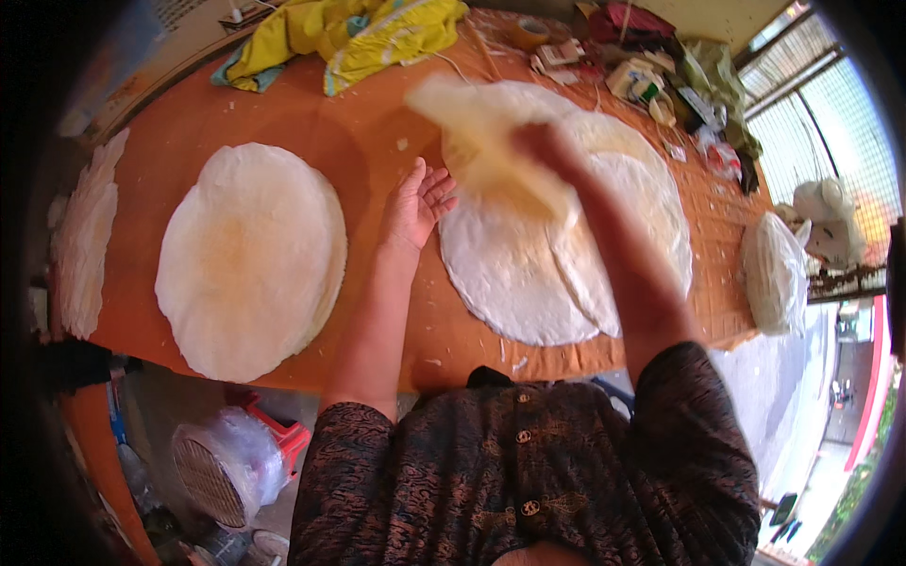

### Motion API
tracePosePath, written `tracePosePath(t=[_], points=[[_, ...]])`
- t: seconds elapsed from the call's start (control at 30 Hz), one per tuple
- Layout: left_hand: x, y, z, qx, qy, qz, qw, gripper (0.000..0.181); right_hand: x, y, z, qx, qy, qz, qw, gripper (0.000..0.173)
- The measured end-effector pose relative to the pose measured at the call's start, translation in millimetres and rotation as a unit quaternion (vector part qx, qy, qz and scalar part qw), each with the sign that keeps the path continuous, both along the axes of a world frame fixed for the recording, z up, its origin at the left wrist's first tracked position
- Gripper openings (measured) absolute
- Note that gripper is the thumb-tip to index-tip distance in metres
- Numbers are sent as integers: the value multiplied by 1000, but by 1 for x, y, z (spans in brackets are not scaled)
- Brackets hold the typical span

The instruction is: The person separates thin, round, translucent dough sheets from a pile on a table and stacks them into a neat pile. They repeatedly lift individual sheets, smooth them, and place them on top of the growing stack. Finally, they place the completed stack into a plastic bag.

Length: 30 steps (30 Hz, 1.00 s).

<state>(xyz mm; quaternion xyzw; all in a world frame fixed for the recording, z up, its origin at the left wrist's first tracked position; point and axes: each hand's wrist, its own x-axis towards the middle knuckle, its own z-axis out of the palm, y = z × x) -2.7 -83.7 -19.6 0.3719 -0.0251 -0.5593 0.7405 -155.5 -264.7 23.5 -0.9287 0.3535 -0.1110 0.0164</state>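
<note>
My right hand [548, 145], blurred by motion, grips a thin pale sheet [495, 159], folded or bent, above a wide stack of flat sheets [509, 283]. These look like thin dough skins or flatbread, whitish with yellowish patches. My left hand [421, 201] is held up, fingers apart and holding nothing, just left of that stack. Further left lies another round pile of such thin sheets [248, 255], white at the edge and yellowish in the middle. How the fingers of my right hand hold the sheet is too blurred to see.
Orange cloth [396, 318] covers the table. A yellow cloth [354, 42] lies at the back, and clutter with a tape roll [529, 32] at the back right. A white plastic bag [775, 276] sits at the right edge. Pale ragged sheets [92, 240] lie far left.
</note>
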Motion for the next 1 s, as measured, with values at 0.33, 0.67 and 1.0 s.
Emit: tracePosePath(t=[0.33,0.67,1.0], points=[[-168,28,-49,73,41,-252,964,26,-151,58,138,-207,-47,-64,975,30],[-209,-2,-36,169,-42,-231,957,12,-213,133,-47,71,-4,-106,992,11],[-234,-22,-31,49,-33,-195,979,7,-206,128,-27,139,-55,-93,984,12]])
